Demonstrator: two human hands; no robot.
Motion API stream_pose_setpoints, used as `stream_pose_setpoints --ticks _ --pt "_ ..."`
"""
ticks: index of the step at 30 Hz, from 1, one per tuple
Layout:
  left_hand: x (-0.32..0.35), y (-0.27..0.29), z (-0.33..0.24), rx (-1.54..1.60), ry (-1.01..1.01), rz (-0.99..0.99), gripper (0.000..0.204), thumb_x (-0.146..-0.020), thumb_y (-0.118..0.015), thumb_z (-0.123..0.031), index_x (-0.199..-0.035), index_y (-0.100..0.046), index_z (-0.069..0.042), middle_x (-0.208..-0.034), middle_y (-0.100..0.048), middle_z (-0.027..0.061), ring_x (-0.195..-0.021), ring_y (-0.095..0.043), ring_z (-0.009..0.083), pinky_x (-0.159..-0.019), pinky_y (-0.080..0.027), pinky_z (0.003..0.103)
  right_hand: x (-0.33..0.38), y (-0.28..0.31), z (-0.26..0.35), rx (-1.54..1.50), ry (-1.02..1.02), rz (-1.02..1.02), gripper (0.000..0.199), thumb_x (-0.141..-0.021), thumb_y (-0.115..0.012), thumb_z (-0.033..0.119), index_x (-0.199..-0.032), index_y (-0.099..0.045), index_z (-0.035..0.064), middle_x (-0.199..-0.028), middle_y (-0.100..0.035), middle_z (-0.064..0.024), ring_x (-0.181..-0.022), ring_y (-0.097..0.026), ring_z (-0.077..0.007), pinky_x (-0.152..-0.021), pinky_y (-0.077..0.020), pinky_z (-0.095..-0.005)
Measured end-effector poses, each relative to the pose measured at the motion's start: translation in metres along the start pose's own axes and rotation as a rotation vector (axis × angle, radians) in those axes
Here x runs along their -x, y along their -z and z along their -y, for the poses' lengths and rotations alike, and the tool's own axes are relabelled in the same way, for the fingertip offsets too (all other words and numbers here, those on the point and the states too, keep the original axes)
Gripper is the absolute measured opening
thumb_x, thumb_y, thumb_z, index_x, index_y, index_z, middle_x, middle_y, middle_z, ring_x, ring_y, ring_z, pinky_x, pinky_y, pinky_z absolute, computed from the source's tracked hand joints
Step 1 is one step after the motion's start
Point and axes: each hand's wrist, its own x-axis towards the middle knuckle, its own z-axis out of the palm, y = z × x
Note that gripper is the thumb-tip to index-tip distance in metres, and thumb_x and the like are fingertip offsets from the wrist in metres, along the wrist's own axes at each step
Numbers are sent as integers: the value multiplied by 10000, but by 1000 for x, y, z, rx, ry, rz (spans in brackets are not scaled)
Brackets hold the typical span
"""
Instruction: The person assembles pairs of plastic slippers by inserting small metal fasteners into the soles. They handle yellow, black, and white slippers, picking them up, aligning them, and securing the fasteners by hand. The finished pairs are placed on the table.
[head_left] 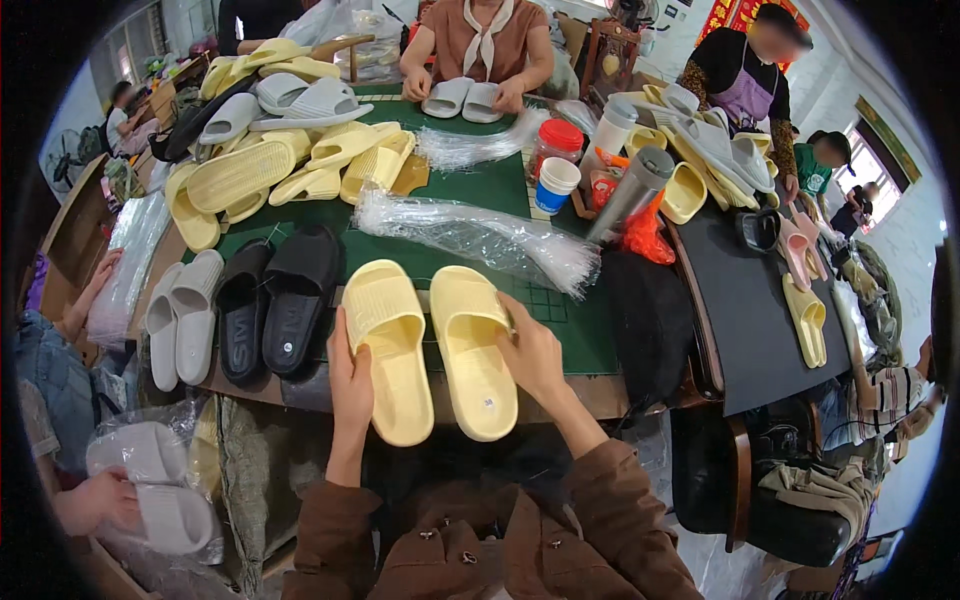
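A person in a brown jacket sits at a table with a dark green mat (500, 190) on top. Two soft pale yellow foam slippers lie side by side at the near edge of the table, toes pointing away from the person. The left hand (350, 385) rests flat against the outer side of the left yellow slipper (390, 345), fingers straight and close together. The right hand (530, 355) touches the outer side of the right yellow slipper (472, 350), with the fingers curled a little over its edge. Neither hand is lifting a slipper; both slippers lie on the table.

Just left of the yellow pair lies a pair of black foam slippers (270, 305), and next to that a pair of light grey foam slippers (180, 315). Behind the yellow pair lies a long bundle of clear plastic bags (480, 235). Farther back on the left is a heap of more yellow and grey slippers (280, 140). Near the middle of the table stand a clear jar with a red lid (556, 145), a white and blue cup (556, 185) and a grey metal bottle (630, 190) that leans over.

Across the table, another person in a brown top holds a pair of grey slippers (462, 98). At the lower left, someone else's hand (100, 500) holds grey slippers in a bag.
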Motion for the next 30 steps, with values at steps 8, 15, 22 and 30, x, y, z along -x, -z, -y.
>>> stream_pose_setpoints --ticks 8,15,22,30 --pt "-8 -49 -28 -100 -119 218 583 -892 -456 37 -1455 -318 -27 -1356 -405 202 -1260 -409 326 -1069 -317 385 23 51 -9 80 -155 -84 494 -821 -609 122 -1306 -512 125 -824 -661 -190 -703 -665 -338 -597 -509 -419" --pt "-4 -59 -8 -470 -242 135 626 -838 -519 31 -1430 -317 -2 -1391 -372 217 -1295 -337 392 -1090 -270 462 26 46 -24 1 -196 58 468 -861 -620 176 -1293 -504 40 -906 -654 -133 -704 -618 -218 -645 -506 -347" --pt "3 -57 -10 -436 -262 111 644 -811 -570 -1 -1412 -340 14 -1384 -399 201 -1285 -366 368 -1088 -286 444 41 68 -47 -602 -31 -38 191 -957 -454 8 -1112 -563 -17 -1153 -598 -80 -849 -544 -96 -796 -461 -246" --pt "4 -56 -18 -311 -201 83 555 -835 -567 -16 -1371 -424 6 -1361 -434 181 -1268 -402 345 -1066 -327 419 -32 142 50 -590 203 -324 195 -1022 -374 58 -1114 -527 -20 -1075 -650 -106 -882 -635 -146 -785 -520 -277"
